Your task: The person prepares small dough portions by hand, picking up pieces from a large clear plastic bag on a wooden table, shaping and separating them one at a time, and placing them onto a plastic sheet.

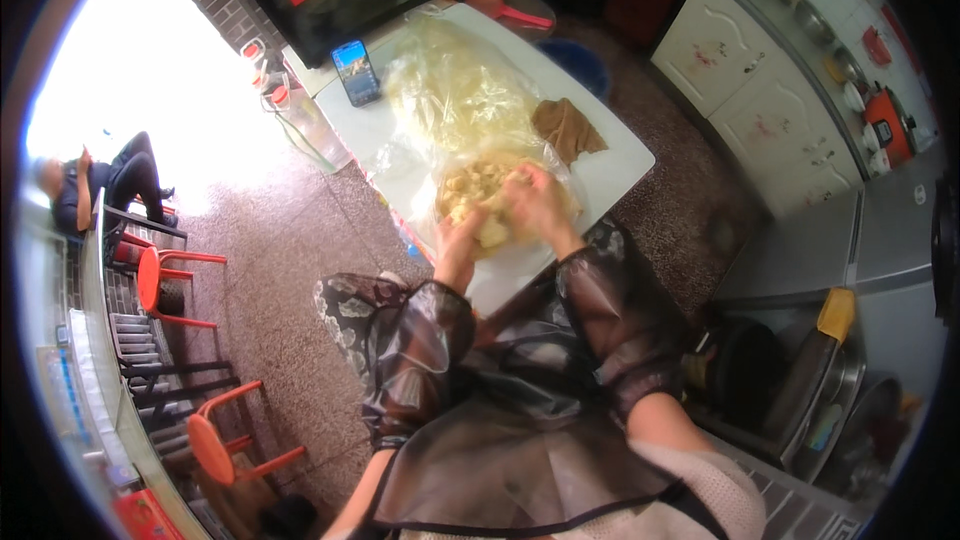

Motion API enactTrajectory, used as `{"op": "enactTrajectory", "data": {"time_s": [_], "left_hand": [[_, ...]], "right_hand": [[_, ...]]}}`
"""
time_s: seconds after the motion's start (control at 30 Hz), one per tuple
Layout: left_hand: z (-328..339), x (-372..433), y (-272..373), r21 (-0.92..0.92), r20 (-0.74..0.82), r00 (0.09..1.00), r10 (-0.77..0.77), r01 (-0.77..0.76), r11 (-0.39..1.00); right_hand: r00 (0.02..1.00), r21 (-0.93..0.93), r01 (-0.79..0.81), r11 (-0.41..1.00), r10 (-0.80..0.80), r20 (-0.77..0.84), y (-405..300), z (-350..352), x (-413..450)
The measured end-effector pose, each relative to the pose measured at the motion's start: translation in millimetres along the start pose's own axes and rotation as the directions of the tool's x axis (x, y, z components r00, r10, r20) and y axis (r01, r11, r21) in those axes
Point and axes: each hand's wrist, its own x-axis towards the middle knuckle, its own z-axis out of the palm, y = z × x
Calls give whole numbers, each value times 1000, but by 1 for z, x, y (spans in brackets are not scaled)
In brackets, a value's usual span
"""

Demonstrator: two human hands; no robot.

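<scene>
A heap of pale yellow food pieces [480, 178] lies in a clear plastic bag on the white table [626, 157], in front of me. At the heap's near left side, my left hand [459, 240] has its fingers against a larger pale yellow piece [492, 231] and appears to hold it. My right hand [541, 202] is over the heap's right side, fingers bent and blurred by motion; whether anything is between them is unclear. Beyond the heap spreads a big clear plastic bag [457, 90] with yellowish contents. Dark translucent sleeve covers are on both my forearms.
A lit phone [355, 73] leans at the table's far left. A brown cloth [568, 129] lies to the right. Red stools [210, 448] stand on the left floor, where a person [124, 180] sits farther off. A grey refrigerator [795, 240] and white cabinets [750, 82] line the right.
</scene>
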Motion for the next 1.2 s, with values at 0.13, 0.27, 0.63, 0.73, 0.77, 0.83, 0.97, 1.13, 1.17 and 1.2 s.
{"op": "enactTrajectory", "data": {"time_s": [0.13, 0.27, 0.63, 0.73, 0.77, 0.83, 0.97, 1.13, 1.17, 1.2], "left_hand": [[3, -7, 6, -30, 54, 998, 40, -38, 999], [-7, -1, 2, -65, -15, 999, 36, -37, 997], [11, -13, 5, 30, -18, 999, 50, -49, 998], [-5, -9, 11, 101, 63, 997, 39, -45, 994], [-15, -4, 8, 193, 90, 996, 29, -45, 980], [-4, 4, -2, 241, 61, 998, 14, -28, 970], [7, 13, -9, 266, 64, 998, -3, -14, 964], [8, 18, -3, 401, 66, 997, -45, 15, 916], [12, 18, -3, 438, 79, 995, -54, 14, 899], [9, 13, -4, 239, 170, 985, -41, -1, 971]], "right_hand": [[904, -406, 390, 827, -427, -1, 12, -33, 31], [804, -646, 559, 520, -530, 269, -5, -20, 24], [891, -439, 404, 803, -455, -13, 2, -10, 0], [955, -284, 286, 915, -295, 13, -2, -30, 11], [957, -393, 289, 873, -268, 109, -6, -22, 7], [905, -502, 418, 757, -392, 162, 3, -30, 13], [631, -671, 654, 350, -742, 228, 2, -32, 19], [929, -554, 278, 785, -74, 363, -13, -13, 4], [937, -575, 267, 773, -70, 341, -8, -18, 11], [943, -540, 303, 785, -166, 289, -5, -21, 10]]}}
